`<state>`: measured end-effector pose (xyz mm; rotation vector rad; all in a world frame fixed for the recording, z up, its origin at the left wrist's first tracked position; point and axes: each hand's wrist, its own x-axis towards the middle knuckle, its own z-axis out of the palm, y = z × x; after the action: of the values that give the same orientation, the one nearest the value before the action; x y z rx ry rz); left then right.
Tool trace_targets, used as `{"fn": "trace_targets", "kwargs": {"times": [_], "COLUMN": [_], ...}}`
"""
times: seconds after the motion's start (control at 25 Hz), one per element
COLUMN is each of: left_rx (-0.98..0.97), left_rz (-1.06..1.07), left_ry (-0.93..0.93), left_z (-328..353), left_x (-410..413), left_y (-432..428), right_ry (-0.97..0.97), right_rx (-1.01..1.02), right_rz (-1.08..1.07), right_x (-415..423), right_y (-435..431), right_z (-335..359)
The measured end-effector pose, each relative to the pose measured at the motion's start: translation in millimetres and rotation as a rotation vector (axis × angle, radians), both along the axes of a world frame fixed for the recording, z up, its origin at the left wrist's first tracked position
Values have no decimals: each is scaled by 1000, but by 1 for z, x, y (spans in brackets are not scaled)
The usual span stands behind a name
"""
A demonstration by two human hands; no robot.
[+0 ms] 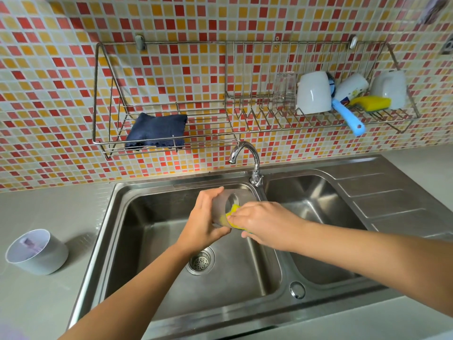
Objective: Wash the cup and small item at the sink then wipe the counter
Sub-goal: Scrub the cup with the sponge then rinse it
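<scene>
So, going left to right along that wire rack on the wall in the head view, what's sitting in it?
First the dark blue cloth → clear glass → white mug → blue-handled brush → far-right white mug.

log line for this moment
step: scrub cup | left hand: grips cup over left basin | right hand: holds yellow sponge at cup mouth | tap: no stream visible | counter wipe: not yet

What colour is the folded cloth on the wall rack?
The folded cloth is dark navy blue; it lies on the left part of the wall rack, seen in the head view.
</scene>
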<state>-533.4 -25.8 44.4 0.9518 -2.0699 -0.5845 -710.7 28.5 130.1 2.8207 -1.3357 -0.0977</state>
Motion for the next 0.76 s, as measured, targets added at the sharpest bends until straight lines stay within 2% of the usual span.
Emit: {"fn": "trace_targets", "kwargs": {"times": [0.2, 0.32, 0.44, 0.52, 0.64, 0.76], "left_rx": [155, 115, 20, 12, 42, 103], "left_rz": [-109, -164, -53, 38, 181, 284], "left_ry": [45, -57, -82, -116, -205, -247], "left_z": [12, 13, 8, 4, 1, 1], "left_x": [3, 5, 0, -2, 3, 16], "left_y": [-1, -3, 4, 9, 6, 0], "right_ry": [269, 225, -45, -314, -578, -858], "right_rx": [-386, -356, 4, 191, 278, 288], "right_rz": [263, 291, 92, -77, -378, -589], "right_x": [-13, -12, -4, 2, 4, -2], "right_y": [-14, -14, -9, -3, 1, 0], "right_z": [2, 6, 0, 0, 7, 15]}}
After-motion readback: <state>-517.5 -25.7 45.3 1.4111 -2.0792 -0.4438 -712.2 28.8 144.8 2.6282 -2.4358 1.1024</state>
